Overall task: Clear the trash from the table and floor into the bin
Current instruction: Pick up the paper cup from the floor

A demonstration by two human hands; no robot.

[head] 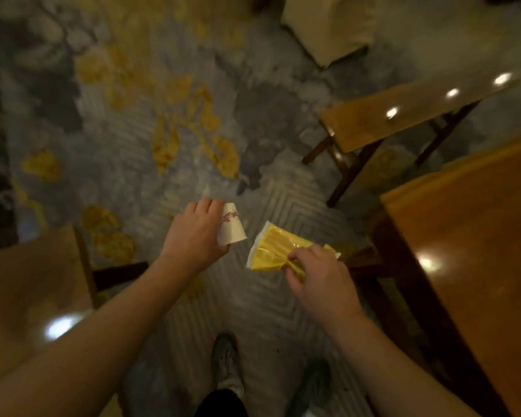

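Patterned carpet (163, 130) stretches between wooden tables (463, 266). Left hand (193, 236) grips a paper cup (232, 225); right hand (316, 278) pinches a yellow wrapper (271, 251) at five o'clock. No bin visible; keep both clasped firmly while walking.

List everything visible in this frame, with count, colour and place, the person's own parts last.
paper cup: 1, white with red print, held in left hand
wrapper: 1, yellow with white edge, pinched in right hand
tables: 3, glossy brown wood, right, upper right, lower left
carpet: 1, grey with yellow leaf pattern, the floor
cream furniture: 1, top centre, blurred
shoes: 2, grey, bottom centre
left hand: 1, centre
right hand: 1, right of centre
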